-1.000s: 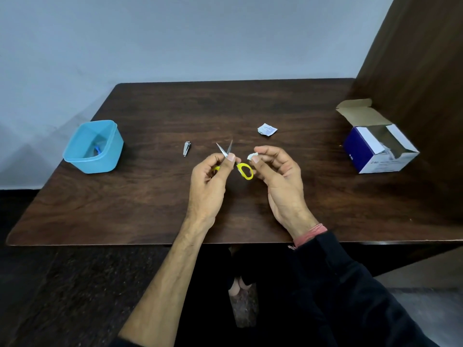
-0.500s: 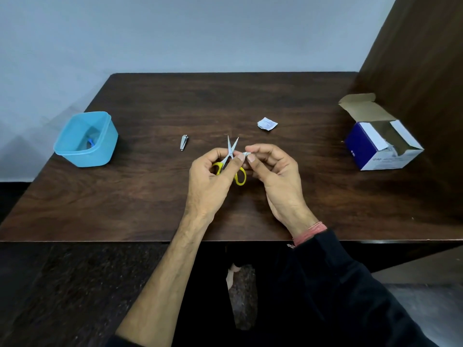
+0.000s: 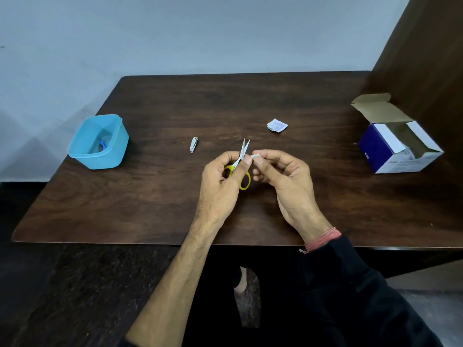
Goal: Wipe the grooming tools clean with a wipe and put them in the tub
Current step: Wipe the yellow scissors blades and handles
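Yellow-handled small steel scissors (image 3: 241, 166): held above the dark wood-grain tabletop (image 3: 160, 196), blades slightly parted and pointing away from the person. Left hand (image 3: 220, 186): bare forearm reaching in from below, fingers curled about the handle loops, thumb raised against the blade pivot; grip closed on the scissors. Right hand (image 3: 283, 179): wrist bent inward, black sleeve and a pink thread band at the wrist, thumb and forefinger pinching a small folded white wipe (image 3: 255, 155) just beside the right blade; whether wipe and blade touch cannot be told.

Small silver nail clipper (image 3: 193, 144): flat on the tabletop, left of the scissors, untouched. Light blue square plastic tub (image 3: 100, 142): near the left edge, well apart from the hands, open-topped, a small blue item inside too blurred to name. Torn white sachet wrapper (image 3: 276, 125): lying beyond the right hand. Blue-and-white cardboard box (image 3: 398, 144): far right, flaps open.
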`<state>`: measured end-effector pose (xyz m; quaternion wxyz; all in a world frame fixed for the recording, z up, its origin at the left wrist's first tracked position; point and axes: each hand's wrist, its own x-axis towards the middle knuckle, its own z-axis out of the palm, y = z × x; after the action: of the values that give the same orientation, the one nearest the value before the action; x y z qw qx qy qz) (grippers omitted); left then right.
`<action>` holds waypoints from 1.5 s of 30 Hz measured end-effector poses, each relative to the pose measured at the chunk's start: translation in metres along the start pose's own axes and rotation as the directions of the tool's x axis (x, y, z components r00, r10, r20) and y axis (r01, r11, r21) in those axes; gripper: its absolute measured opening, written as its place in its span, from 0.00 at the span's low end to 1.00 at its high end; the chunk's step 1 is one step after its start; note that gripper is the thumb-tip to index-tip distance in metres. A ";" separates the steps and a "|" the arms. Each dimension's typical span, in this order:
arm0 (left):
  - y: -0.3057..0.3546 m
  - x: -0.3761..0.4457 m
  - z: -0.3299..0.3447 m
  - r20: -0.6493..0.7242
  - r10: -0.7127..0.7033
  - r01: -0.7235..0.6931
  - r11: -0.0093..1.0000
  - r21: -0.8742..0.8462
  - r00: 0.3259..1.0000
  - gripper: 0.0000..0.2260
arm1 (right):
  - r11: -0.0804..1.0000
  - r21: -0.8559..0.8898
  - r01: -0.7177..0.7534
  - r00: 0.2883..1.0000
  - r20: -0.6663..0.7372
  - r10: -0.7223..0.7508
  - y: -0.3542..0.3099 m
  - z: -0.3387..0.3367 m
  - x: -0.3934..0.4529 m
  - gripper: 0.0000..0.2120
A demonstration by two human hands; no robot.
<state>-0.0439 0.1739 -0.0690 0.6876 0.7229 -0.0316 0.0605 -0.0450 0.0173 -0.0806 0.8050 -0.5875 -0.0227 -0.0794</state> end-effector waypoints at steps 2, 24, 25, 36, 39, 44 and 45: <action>0.000 0.001 0.000 -0.009 -0.002 0.002 1.000 0.005 1.000 0.06 | 0.998 -0.067 0.009 1.000 0.029 -0.007 0.001 0.000 0.001 0.07; 0.000 0.002 0.000 0.033 0.003 -0.005 0.999 0.047 0.999 0.05 | 0.998 0.057 -0.020 0.998 -0.062 0.023 0.000 -0.003 0.006 0.06; -0.001 0.002 0.000 0.036 -0.003 0.001 0.999 0.040 0.999 0.04 | 0.999 0.048 -0.019 0.998 -0.064 0.022 0.001 -0.003 0.006 0.06; -0.003 0.004 -0.007 0.079 -0.001 -0.002 0.999 0.041 0.997 0.06 | 0.997 0.072 -0.011 0.997 -0.073 0.016 -0.003 -0.001 0.006 0.06; 0.000 0.003 -0.008 0.089 -0.007 0.008 1.000 -0.001 0.996 0.06 | 0.997 0.081 -0.016 0.998 -0.066 0.022 -0.004 0.000 0.006 0.07; 0.000 0.003 -0.006 0.075 -0.007 0.003 0.999 0.045 0.997 0.05 | 0.983 0.165 -0.078 0.996 -0.024 0.083 -0.007 -0.002 0.007 0.09; 0.000 0.003 -0.005 0.071 -0.006 0.003 0.999 0.054 0.997 0.05 | 0.979 0.184 -0.089 0.995 -0.019 0.094 -0.007 -0.002 0.007 0.10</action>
<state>-0.0410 0.1793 -0.0688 0.6664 0.7429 -0.0527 0.0342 -0.0391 0.0122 -0.0734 0.8587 -0.5102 0.0082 -0.0480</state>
